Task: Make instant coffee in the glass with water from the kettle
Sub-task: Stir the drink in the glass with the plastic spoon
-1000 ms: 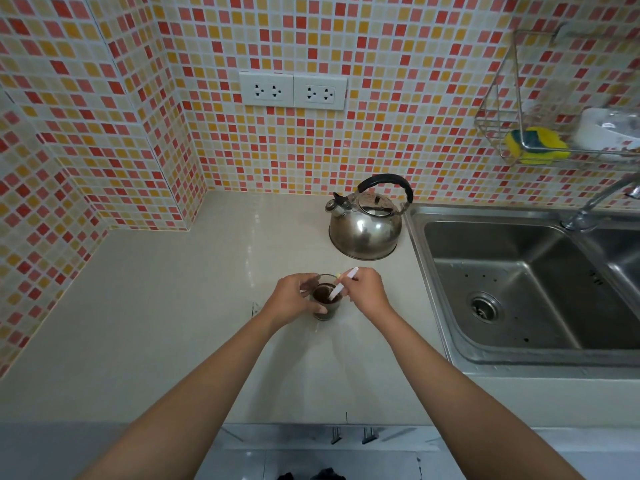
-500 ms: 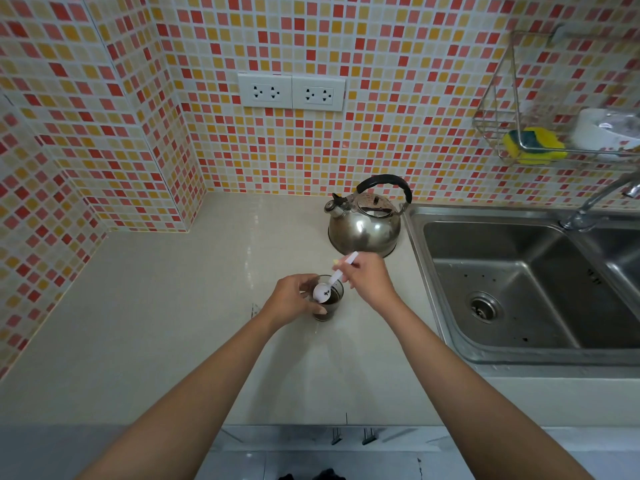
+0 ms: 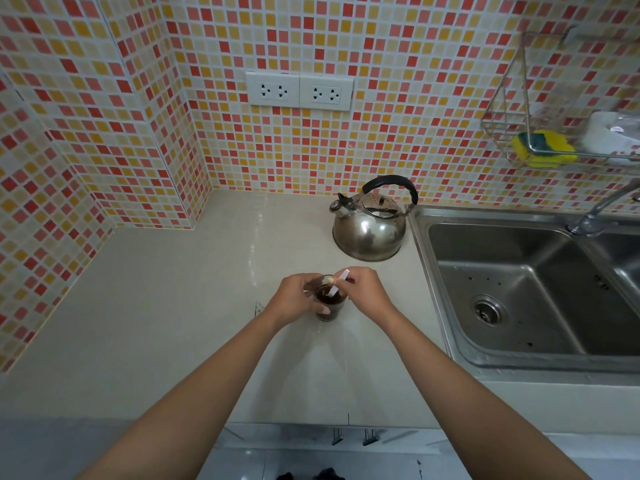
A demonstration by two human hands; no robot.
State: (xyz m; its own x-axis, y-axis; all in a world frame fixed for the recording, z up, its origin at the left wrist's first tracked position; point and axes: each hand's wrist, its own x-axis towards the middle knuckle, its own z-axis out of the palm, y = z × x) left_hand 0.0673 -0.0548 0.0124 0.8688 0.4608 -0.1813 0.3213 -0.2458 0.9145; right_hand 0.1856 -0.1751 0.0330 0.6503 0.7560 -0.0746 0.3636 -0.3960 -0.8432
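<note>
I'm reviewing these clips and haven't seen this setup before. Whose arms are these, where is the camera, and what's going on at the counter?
There is no robot: a person wears one wide-angle camera on the head, looking down at their own bare arms. The left hand grips a small glass of dark coffee standing on the counter. The right hand holds a white spoon dipped into the glass. Behind stands a steel kettle, apart from the glass. To the right is a sink.

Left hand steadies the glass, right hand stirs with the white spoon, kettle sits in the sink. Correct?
Not quite. In the head view the kettle sits on the counter beside the sink, not in it. The left hand on the glass and the right hand on the white spoon are right.
</note>
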